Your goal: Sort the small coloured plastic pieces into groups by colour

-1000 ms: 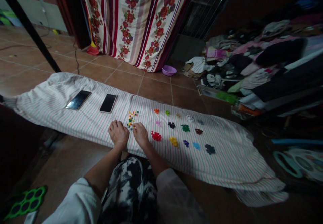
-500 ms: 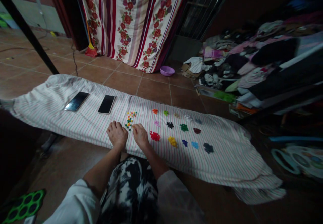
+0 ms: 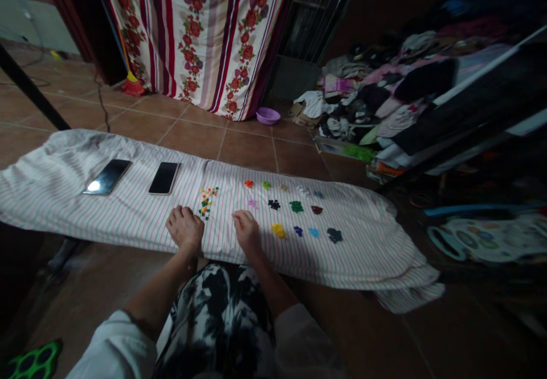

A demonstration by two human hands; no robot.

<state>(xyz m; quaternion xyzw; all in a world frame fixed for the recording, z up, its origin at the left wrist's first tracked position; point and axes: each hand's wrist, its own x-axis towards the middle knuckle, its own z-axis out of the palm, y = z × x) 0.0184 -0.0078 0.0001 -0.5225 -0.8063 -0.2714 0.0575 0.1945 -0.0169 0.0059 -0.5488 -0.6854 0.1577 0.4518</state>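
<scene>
A striped cloth (image 3: pixel 376 253) lies over a long low surface in front of me. On it sits a mixed pile of small coloured beads (image 3: pixel 207 200), with sorted little heaps to its right: yellow (image 3: pixel 278 230), green (image 3: pixel 296 206), black (image 3: pixel 273 204), dark blue (image 3: pixel 334 234) and others. My left hand (image 3: pixel 184 228) rests on the cloth just left of the mixed pile, fingers curled under. My right hand (image 3: pixel 247 229) lies right of that pile and beside the yellow heap, fingertips bunched on the cloth. It covers the spot where a red heap lay.
Two phones (image 3: pixel 106 176) (image 3: pixel 164 178) lie on the cloth to the left. A flowered curtain (image 3: pixel 200 31) hangs behind, with a purple bowl (image 3: pixel 268 115) on the tiled floor. Piled clothes (image 3: pixel 384 100) fill the right side. A green holed tray (image 3: pixel 32 359) lies at bottom left.
My right hand has moved right, away from the mixed pile, to where the red heap lay. The view has swung to the right. My left hand has stayed put.
</scene>
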